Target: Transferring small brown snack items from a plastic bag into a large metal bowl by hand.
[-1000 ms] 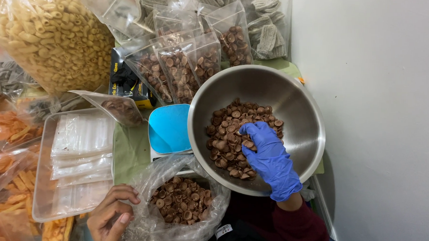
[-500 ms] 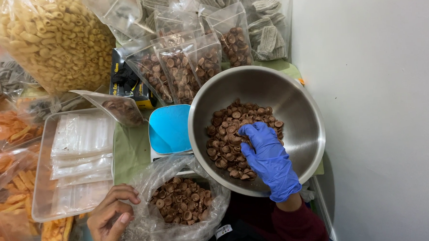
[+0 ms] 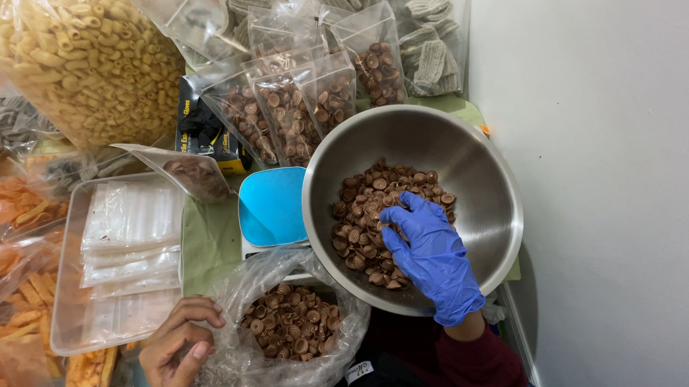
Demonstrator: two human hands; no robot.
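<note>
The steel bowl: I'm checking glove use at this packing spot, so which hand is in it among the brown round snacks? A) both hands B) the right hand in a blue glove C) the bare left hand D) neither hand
B: the blue-gloved right hand rests on the brown round snacks inside the steel bowl, while the bare left hand holds the clear plastic bag below.

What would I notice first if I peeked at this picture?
Probably the bright blue-gloved right hand digging into brown ridged snack discs inside a shiny steel bowl, right of centre. Below it, the bare left hand grips the edge of a clear plastic bag of the same discs. At top left sits a huge bag of yellow tube snacks.
</note>
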